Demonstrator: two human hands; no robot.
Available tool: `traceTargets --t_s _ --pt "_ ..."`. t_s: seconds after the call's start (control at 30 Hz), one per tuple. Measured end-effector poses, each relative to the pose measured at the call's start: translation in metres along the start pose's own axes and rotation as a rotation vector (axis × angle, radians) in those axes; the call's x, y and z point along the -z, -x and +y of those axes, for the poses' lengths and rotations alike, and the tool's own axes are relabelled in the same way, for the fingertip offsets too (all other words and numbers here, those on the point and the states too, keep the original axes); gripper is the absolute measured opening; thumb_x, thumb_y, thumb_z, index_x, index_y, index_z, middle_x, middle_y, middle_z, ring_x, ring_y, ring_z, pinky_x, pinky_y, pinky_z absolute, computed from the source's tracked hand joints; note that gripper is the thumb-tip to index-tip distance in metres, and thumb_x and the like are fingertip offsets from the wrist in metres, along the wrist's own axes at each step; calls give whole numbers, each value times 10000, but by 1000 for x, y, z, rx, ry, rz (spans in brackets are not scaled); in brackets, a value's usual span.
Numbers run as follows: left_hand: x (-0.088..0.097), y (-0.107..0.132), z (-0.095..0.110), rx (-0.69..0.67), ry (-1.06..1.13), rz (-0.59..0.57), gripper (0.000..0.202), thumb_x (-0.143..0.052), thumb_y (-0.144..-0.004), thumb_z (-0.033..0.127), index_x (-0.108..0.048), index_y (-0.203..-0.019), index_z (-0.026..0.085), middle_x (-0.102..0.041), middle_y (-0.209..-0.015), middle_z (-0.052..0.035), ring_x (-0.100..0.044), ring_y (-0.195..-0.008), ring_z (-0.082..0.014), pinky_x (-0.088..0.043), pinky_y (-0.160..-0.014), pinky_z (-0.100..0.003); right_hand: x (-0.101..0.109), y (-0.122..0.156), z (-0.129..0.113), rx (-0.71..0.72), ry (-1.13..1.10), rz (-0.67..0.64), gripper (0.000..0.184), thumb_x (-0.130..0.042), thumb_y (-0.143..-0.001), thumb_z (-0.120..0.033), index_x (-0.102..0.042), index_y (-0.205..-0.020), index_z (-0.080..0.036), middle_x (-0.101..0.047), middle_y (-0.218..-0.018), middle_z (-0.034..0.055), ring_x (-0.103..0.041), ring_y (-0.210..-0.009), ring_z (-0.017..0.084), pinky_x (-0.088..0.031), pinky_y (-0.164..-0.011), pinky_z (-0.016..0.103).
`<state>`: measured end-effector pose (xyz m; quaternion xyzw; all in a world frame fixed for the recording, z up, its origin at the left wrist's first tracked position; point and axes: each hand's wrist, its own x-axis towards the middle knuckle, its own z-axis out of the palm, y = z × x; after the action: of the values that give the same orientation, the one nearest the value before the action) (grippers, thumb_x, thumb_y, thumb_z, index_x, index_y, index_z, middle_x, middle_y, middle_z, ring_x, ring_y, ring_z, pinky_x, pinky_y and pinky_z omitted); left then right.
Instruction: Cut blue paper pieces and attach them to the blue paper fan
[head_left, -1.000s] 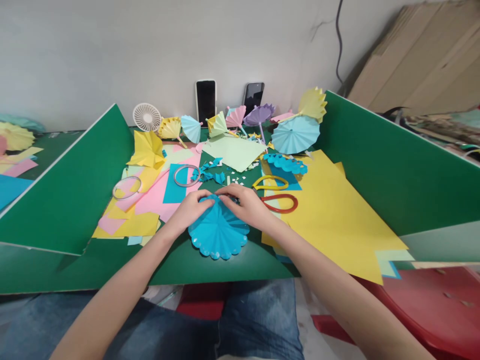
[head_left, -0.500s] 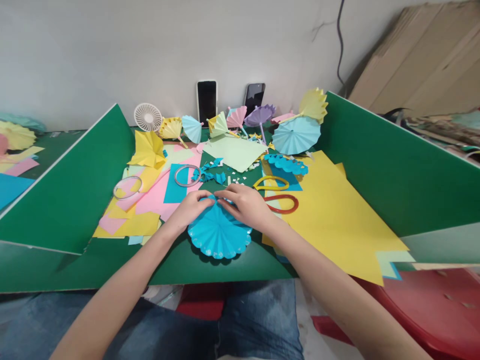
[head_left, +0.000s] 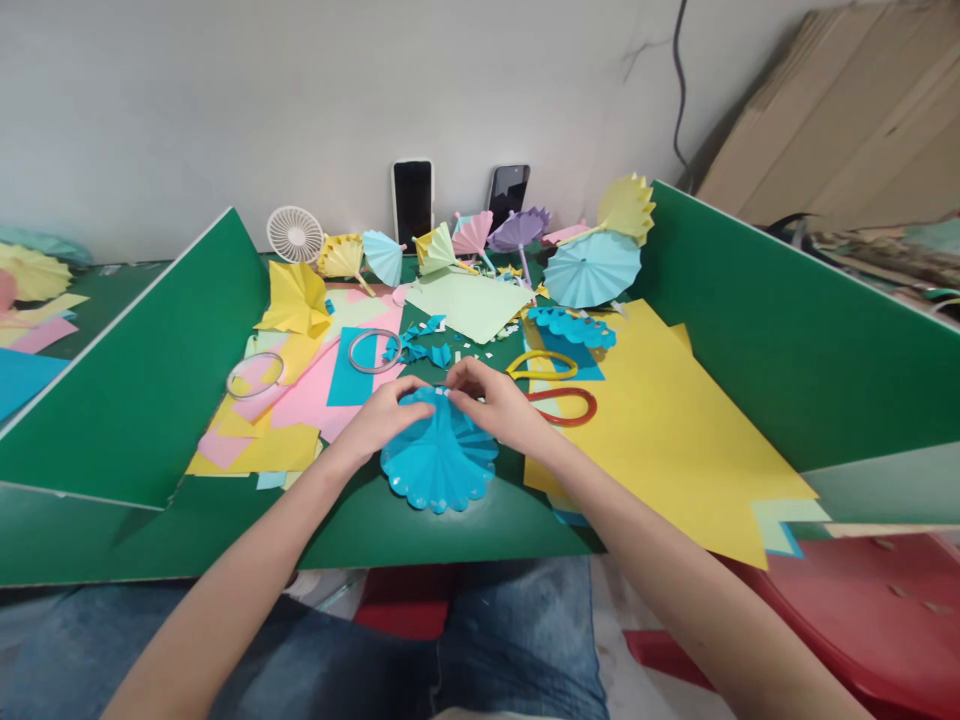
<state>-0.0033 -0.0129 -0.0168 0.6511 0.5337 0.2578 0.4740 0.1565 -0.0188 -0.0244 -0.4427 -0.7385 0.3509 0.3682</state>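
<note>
A pleated blue paper disc (head_left: 439,465) with a scalloped edge is held just over the green table by both hands. My left hand (head_left: 390,410) pinches its far left edge, thumb on top. My right hand (head_left: 491,395) grips the far right edge between thumb and fingers, close beside the left. Small white spots mark the scallops on the rim. To the right of my right hand lie scissors with one yellow handle (head_left: 544,365) and one red handle (head_left: 564,407); their blades are hidden. Beyond my left hand, a grey ring (head_left: 375,352) rests on a blue sheet (head_left: 343,385).
Green partitions (head_left: 142,370) flank the table. Large yellow sheets (head_left: 652,430) cover its right side, mixed paper scraps (head_left: 289,440) its left. Small paper umbrellas (head_left: 517,230), two phones (head_left: 413,200) and a white fan (head_left: 295,235) stand along the wall.
The far edge of the blue disc is now drawn closer together and bent, and the disc looks narrower. My right hand has risen slightly, with its fingers more curled.
</note>
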Motion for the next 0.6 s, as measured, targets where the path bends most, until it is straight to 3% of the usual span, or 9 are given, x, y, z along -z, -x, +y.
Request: traceTargets --t_s 0.17,0.37,0.6 --pt "0 1 -1 -26 -38 -12 194 -521 -638 311 -543 -745 150 -535 -736 10 -490 -743 -142 -357 -664 -240 -2 1 -2 60 24 -25 65 -397 -728 -134 -438 -722 -184 -491 -674 -12 -473 -622 105 -380 -573 224" --pt "-2 -1 -3 -94 -93 -13 130 -496 -650 269 -532 -689 151 -528 -698 21 -483 -734 -141 -355 -681 -240 -5 0 1 149 197 34 75 -445 -744 -171 -520 -739 -169 -541 -729 31 -495 -686 128 -387 -622 239" --pt "-4 0 -3 -155 -105 -36 105 -498 -657 242 -536 -690 150 -544 -705 28 -485 -724 -127 -357 -700 -224 -7 1 1 115 236 43 44 -478 -726 -184 -515 -715 -164 -555 -700 30 -512 -648 125 -395 -580 230"
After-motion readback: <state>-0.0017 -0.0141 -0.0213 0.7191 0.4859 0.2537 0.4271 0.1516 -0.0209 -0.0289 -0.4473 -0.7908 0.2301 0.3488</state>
